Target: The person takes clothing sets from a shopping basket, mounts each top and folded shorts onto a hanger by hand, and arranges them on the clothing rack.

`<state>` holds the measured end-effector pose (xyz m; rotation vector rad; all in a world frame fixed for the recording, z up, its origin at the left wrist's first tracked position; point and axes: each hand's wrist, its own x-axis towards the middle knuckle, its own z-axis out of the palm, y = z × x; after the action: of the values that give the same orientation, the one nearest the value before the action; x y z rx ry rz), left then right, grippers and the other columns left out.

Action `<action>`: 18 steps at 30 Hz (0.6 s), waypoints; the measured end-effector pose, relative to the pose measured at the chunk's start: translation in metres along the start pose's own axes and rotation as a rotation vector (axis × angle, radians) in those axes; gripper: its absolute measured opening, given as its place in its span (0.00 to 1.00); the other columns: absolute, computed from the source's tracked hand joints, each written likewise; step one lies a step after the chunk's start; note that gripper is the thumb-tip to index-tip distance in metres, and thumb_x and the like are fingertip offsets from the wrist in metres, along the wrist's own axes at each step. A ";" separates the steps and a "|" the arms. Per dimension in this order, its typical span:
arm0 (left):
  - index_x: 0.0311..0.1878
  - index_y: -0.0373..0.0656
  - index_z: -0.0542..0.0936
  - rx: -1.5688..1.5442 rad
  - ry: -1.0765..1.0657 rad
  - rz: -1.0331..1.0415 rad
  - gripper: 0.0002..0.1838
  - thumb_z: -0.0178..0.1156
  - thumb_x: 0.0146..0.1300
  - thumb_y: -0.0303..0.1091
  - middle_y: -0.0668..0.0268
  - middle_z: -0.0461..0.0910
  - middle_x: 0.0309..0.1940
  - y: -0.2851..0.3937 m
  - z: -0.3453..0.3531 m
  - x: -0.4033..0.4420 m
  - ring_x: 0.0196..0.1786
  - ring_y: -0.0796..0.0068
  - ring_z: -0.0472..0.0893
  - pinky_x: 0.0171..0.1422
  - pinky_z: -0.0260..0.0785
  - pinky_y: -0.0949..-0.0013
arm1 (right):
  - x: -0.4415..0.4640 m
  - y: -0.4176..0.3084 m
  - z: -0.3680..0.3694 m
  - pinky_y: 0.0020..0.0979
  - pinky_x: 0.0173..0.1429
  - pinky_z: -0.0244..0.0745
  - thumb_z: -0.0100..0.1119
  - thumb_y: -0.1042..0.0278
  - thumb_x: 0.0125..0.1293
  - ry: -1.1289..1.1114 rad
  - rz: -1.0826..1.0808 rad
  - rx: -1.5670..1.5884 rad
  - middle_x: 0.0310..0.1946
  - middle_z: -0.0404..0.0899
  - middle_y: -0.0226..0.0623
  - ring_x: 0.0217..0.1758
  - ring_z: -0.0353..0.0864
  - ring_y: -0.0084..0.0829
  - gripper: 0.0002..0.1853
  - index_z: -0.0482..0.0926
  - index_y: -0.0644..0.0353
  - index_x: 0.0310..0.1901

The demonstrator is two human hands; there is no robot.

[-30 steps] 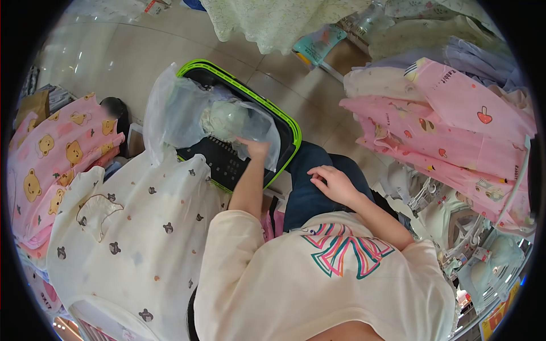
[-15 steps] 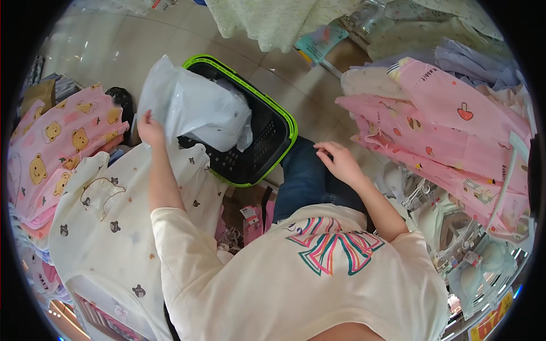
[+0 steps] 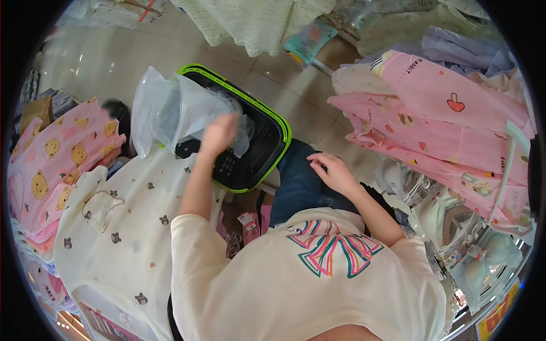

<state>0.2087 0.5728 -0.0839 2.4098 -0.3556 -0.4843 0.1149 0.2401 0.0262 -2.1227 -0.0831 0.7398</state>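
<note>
A black basket [image 3: 259, 150] with a bright green rim stands on the floor ahead. Clear and whitish plastic bags [image 3: 170, 108] lie in it and hang over its left edge. My left hand [image 3: 220, 133] is above the basket, at the right part of the bags. It is blurred, and its fingertips cannot be made out. Over my dark blue trousers [image 3: 296, 184] rests my right hand [image 3: 331, 169], its fingers loosely bent and apart, with nothing in it.
White clothing with bear prints [image 3: 125, 221] hangs at the left, beside pink bear-print clothing [image 3: 62, 165]. Pink rabbit-print clothing [image 3: 432, 131] is at the right, above hangers [image 3: 455, 227]. Pale patterned cloth [image 3: 250, 23] hangs at the top.
My left hand went left to the bags' outer side, then came back right over the basket. The bags have shifted and now look more open. My right hand has barely moved.
</note>
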 end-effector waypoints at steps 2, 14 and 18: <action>0.60 0.42 0.64 -0.128 -0.317 -0.072 0.29 0.57 0.53 0.31 0.50 0.67 0.56 -0.024 0.054 0.007 0.56 0.51 0.70 0.58 0.64 0.58 | 0.000 0.005 0.007 0.31 0.43 0.72 0.54 0.70 0.61 0.010 -0.018 0.001 0.35 0.77 0.39 0.38 0.77 0.36 0.09 0.75 0.58 0.43; 0.69 0.41 0.45 0.163 -0.462 -0.878 0.49 0.64 0.49 0.42 0.52 0.55 0.66 -0.090 0.182 0.023 0.66 0.56 0.61 0.64 0.56 0.46 | 0.004 0.065 0.040 0.34 0.45 0.72 0.53 0.68 0.61 0.019 0.045 -0.045 0.32 0.76 0.38 0.39 0.77 0.39 0.08 0.76 0.56 0.41; 0.65 0.41 0.52 0.174 -0.385 -1.091 0.45 0.65 0.49 0.45 0.55 0.58 0.64 -0.082 0.244 0.011 0.65 0.59 0.63 0.60 0.62 0.48 | 0.005 0.088 0.046 0.35 0.45 0.72 0.53 0.68 0.61 0.099 0.076 0.017 0.33 0.77 0.38 0.39 0.77 0.40 0.08 0.76 0.56 0.41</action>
<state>0.1248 0.4981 -0.3159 2.4860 0.8586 -1.4278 0.0769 0.2189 -0.0632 -2.1520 0.0573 0.6760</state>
